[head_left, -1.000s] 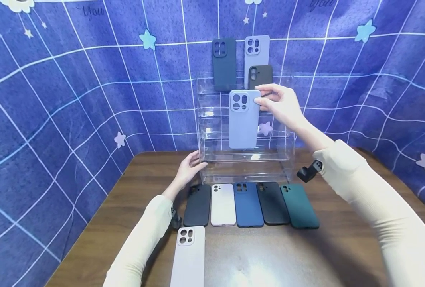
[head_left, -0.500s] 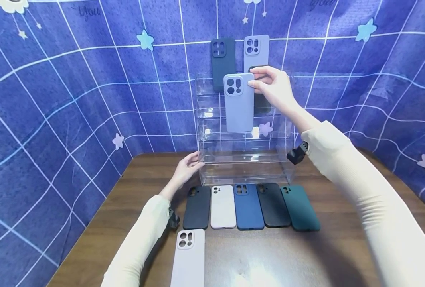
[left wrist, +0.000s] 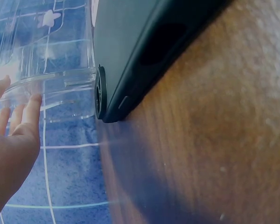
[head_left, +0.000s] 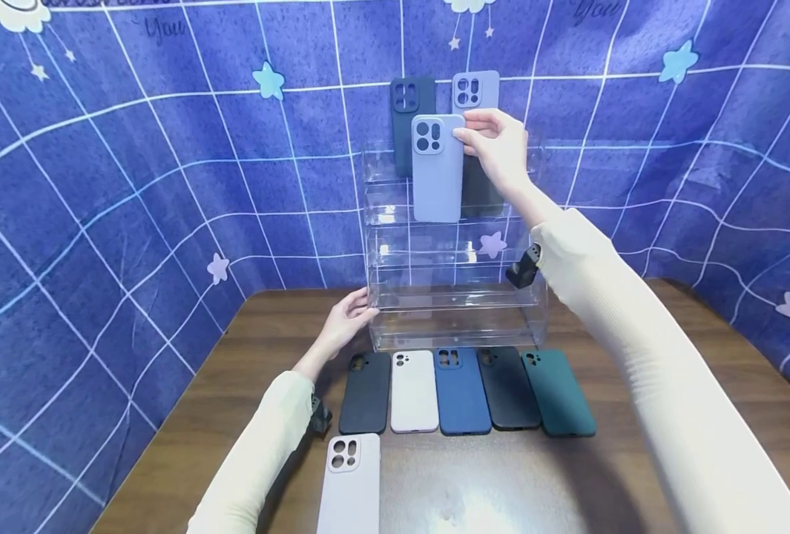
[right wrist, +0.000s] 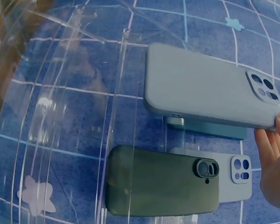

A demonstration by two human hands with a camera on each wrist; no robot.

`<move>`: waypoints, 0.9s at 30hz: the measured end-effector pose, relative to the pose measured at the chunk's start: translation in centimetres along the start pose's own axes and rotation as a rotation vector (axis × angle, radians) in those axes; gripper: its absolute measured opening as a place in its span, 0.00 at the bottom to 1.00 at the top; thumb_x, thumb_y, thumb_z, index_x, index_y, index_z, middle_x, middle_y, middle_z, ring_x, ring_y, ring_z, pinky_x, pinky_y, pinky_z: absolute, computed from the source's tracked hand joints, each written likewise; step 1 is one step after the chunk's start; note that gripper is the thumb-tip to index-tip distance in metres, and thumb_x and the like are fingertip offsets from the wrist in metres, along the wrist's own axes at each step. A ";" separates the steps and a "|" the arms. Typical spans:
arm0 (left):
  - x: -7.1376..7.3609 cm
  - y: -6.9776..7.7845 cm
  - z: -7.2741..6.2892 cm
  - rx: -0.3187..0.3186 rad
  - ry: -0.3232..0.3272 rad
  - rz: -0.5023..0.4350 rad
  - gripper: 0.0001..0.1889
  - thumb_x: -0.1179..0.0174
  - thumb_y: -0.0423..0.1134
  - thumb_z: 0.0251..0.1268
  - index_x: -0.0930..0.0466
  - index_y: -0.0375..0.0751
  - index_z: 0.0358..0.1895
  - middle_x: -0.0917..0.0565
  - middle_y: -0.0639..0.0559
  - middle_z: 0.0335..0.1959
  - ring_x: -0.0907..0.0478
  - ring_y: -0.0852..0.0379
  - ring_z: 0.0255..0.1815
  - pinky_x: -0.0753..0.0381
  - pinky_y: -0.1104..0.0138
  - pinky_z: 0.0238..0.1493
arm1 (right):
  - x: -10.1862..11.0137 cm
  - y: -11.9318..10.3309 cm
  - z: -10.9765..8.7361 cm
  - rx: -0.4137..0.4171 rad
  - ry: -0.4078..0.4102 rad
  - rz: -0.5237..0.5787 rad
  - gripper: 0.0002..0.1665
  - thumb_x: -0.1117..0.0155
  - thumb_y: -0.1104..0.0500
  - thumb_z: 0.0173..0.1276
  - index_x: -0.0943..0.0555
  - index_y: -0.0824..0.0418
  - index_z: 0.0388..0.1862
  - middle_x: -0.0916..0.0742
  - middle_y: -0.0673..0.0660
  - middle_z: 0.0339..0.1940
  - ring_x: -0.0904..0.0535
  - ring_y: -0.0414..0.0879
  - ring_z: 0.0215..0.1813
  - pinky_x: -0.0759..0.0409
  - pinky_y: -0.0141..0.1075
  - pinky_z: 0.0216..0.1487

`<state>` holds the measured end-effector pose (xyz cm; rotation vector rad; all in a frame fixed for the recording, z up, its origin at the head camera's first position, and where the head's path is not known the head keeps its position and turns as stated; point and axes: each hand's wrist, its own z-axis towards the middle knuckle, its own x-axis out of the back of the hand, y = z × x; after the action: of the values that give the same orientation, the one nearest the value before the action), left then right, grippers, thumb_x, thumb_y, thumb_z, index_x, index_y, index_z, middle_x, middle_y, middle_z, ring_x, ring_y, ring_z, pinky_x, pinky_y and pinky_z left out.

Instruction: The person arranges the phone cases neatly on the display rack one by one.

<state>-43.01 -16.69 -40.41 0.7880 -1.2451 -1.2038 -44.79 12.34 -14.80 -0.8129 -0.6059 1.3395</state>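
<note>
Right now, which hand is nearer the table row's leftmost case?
Left. Left hand is just beyond the leftmost case, by the clear rack; right hand is higher, pinching a light-blue case.

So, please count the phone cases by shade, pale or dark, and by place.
Pale table cases, on the table: 2
Held pale case, in the right hand: 1
Pale rack case, on the rack: 1
Dark table cases: 4
Dark rack cases: 2
Total: 10

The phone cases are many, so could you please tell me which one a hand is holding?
The light blue case, pinched near its top corner by the right hand; the others stand in the clear rack or lie on the table.
</note>
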 end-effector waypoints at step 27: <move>-0.2 0.3 -0.5 -0.011 -0.041 -0.006 0.33 0.41 0.37 0.65 0.43 0.36 0.70 0.30 0.32 0.63 0.29 0.41 0.63 0.30 0.55 0.65 | -3.5 4.2 2.6 0.051 0.096 -0.126 0.16 0.33 0.64 0.60 0.21 0.67 0.47 0.15 0.60 0.42 0.19 0.35 0.33 0.17 0.29 0.41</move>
<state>-42.48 -16.48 -40.32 0.7632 -1.2689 -1.2362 -49.86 9.47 -16.37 -0.7802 -0.5371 1.1894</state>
